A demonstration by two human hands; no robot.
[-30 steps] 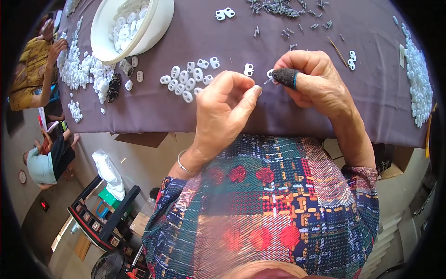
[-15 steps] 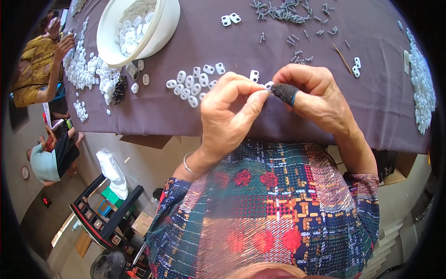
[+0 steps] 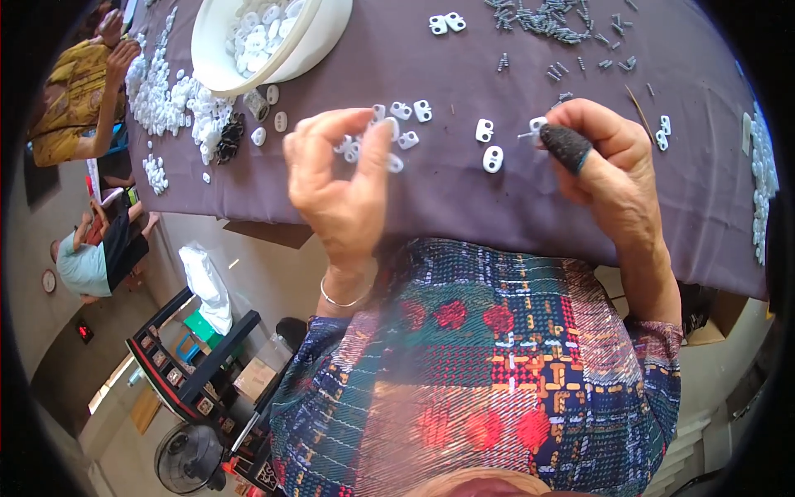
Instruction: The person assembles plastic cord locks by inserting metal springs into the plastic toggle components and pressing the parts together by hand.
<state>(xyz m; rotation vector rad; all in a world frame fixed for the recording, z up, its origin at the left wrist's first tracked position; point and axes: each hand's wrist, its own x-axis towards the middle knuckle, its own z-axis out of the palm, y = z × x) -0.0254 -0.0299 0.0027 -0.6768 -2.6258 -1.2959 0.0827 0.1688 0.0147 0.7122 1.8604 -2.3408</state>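
Observation:
My right hand (image 3: 609, 161), a dark cover on its thumb, pinches a small white plastic cord-lock piece (image 3: 538, 123). A thin pin or spring points left from it. Over a loose cluster of white oval cord-lock pieces (image 3: 407, 140) is my left hand (image 3: 338, 178), slightly blurred. Its thumb and forefinger come together at a white two-holed piece (image 3: 392, 129), apparently pinching it. Between my hands lie an oval cord lock (image 3: 493, 159) and a notched cord-lock piece (image 3: 484, 129), both flat on the dark cloth.
A white tub (image 3: 331, 41) of white pieces stands far left, beside a heap of white parts (image 3: 199, 116). Metal springs (image 3: 551, 23) lie scattered far right near a thin stick (image 3: 638, 106). More white pieces (image 3: 763, 199) line the right edge. Another person (image 3: 79, 99) sits far left.
My hands have parted. The left moved left to the cluster; the right shifted right, still pinching a small piece. An oval cord lock now lies between them. The view has shifted slightly.

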